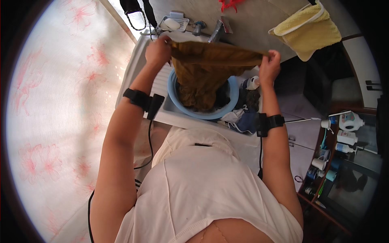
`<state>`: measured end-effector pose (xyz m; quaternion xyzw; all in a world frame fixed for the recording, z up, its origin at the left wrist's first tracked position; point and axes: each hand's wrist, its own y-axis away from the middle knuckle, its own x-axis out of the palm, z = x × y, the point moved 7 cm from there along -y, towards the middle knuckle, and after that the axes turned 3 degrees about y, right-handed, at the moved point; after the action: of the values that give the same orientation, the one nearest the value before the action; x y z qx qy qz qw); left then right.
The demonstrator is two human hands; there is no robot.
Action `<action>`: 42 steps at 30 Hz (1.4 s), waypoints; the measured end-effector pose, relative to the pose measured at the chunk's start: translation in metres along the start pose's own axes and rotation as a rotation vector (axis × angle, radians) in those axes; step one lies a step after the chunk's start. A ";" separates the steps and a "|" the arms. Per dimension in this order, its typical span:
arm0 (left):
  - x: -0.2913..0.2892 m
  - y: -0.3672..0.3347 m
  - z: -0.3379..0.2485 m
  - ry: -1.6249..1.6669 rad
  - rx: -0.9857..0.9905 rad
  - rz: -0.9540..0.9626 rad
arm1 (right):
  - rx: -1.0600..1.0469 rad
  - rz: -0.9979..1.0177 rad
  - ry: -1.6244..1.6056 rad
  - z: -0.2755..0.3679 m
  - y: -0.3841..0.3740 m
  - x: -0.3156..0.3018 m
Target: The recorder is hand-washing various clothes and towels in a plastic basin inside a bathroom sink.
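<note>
- The left hand [158, 50] has its fingers curled tight on one top corner of a brown cloth [202, 77], clamped on the fabric.
- The right hand [269, 65] pinches the opposite corner, fingers closed on the hem; its thumb looks pressed against the cloth, though the fisheye bend makes that hard to confirm.
- Between the two sets of fingers the cloth's upper edge runs taut; below them the soft, creased fabric hangs down into one round blue basin [174, 87].
- The basin sits in a white sink [137, 60], directly beneath the fingers.
- Just beyond the fingers stand one metal tap [216, 30] and one soap dish [174, 22] holding a pale bar.
- One fluffy yellow towel [308, 30] hangs beyond the right fingers.
- Each wrist carries one black strap, two in all: left strap [139, 99], right strap [271, 121].
- A small heap of dark clothes [245, 119] lies below the right fingers, beside the basin.
</note>
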<state>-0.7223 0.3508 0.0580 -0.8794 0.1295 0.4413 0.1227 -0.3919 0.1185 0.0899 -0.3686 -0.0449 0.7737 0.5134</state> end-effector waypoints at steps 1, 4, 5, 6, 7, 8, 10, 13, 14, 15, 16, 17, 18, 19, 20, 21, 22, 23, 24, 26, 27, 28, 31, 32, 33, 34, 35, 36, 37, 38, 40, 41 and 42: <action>-0.014 -0.006 0.004 0.066 0.012 -0.096 | 0.001 -0.018 -0.129 0.016 -0.007 -0.005; -0.011 -0.007 -0.015 0.792 -0.199 0.146 | -0.101 -0.083 -0.266 0.028 -0.029 -0.023; -0.015 -0.001 -0.026 1.109 -0.307 0.179 | -0.214 -0.108 -0.293 0.035 -0.030 -0.029; -0.020 0.001 -0.032 1.075 -0.280 0.208 | -0.211 -0.105 -0.294 0.036 -0.029 -0.027; -0.018 0.003 -0.030 1.073 -0.284 0.208 | -0.236 -0.105 -0.238 0.039 -0.025 -0.025; -0.018 0.003 -0.032 1.022 -0.187 0.202 | -0.261 -0.106 -0.181 0.043 -0.022 -0.024; -0.010 0.008 -0.026 0.968 -0.089 0.193 | -0.058 0.064 -0.205 0.027 -0.007 -0.006; 0.054 0.028 0.011 0.890 -0.314 0.356 | 0.325 0.505 -0.211 -0.056 0.032 0.041; 0.078 0.040 0.028 0.880 -0.376 0.438 | 0.451 0.650 -0.270 -0.075 0.056 0.057; 0.102 0.054 0.047 0.869 -0.439 0.521 | 0.578 0.796 -0.329 -0.086 0.085 0.069; 0.122 0.070 0.066 0.854 -0.526 0.601 | 0.593 0.888 -0.319 -0.089 0.110 0.077; 0.143 0.087 0.083 0.840 -0.613 0.684 | 0.609 0.978 -0.305 -0.090 0.134 0.083; 0.162 0.104 0.104 0.816 -0.688 0.722 | 0.624 1.066 -0.311 -0.081 0.156 0.090; 0.176 0.118 0.118 0.790 -0.762 0.766 | 0.645 1.151 -0.315 -0.074 0.177 0.096; 0.185 0.127 0.111 0.787 -0.761 0.781 | 0.533 1.211 -0.368 -0.063 0.189 0.098; 0.195 0.141 0.098 0.833 -0.851 0.817 | 0.419 1.265 -0.422 -0.051 0.199 0.099; 0.200 0.152 0.088 0.877 -0.945 0.843 | 0.426 1.260 -0.423 -0.043 0.207 0.101; 0.201 0.154 0.079 0.872 -0.945 0.851 | 0.479 1.300 -0.570 -0.031 0.218 0.106; 0.201 0.159 0.068 0.932 -0.976 0.916 | 0.529 1.338 -0.720 -0.016 0.228 0.109; 0.210 0.172 0.048 0.987 -1.013 0.989 | 0.594 1.369 -0.810 0.003 0.243 0.114; 0.214 0.172 0.041 1.112 -1.021 0.832 | 0.649 1.402 -0.902 0.011 0.251 0.117; 0.214 0.169 0.040 1.229 -1.025 0.671 | 0.576 1.449 -0.859 0.012 0.257 0.119; 0.222 0.156 0.051 1.235 -0.804 0.700 | 0.675 1.553 -0.881 0.005 0.259 0.119; 0.225 0.154 0.060 1.232 -0.808 0.692 | 0.674 1.560 -0.885 0.002 0.259 0.122; 0.222 0.146 0.054 1.206 -0.692 0.662 | 0.924 1.288 -0.707 -0.030 0.254 0.125; 0.218 0.139 0.049 1.177 -0.577 0.629 | 1.139 1.001 -0.519 -0.059 0.250 0.121; 0.217 0.139 0.046 1.175 -0.581 0.629 | 1.143 1.003 -0.519 -0.065 0.250 0.128; 0.205 0.136 0.019 1.035 -0.423 0.670 | 1.290 0.774 -0.434 -0.085 0.248 0.125; 0.189 0.133 -0.008 0.892 -0.264 0.697 | 1.416 0.546 -0.347 -0.099 0.248 0.119; 0.176 0.135 -0.023 0.888 -0.268 0.697 | 1.420 0.550 -0.348 -0.103 0.246 0.122; 0.159 0.143 -0.065 0.624 0.072 0.782 | 1.353 0.884 -1.393 -0.064 0.234 0.153; 0.157 0.145 -0.076 0.624 0.070 0.786 | 1.358 0.880 -1.393 -0.067 0.233 0.159; 0.156 0.146 -0.083 0.574 0.059 0.770 | 1.306 0.936 -1.483 -0.059 0.228 0.167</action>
<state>-0.6194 0.1681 -0.0345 -0.8501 0.4867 0.1903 -0.0653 -0.5627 0.1311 -0.1429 0.5519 0.2206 0.7966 0.1104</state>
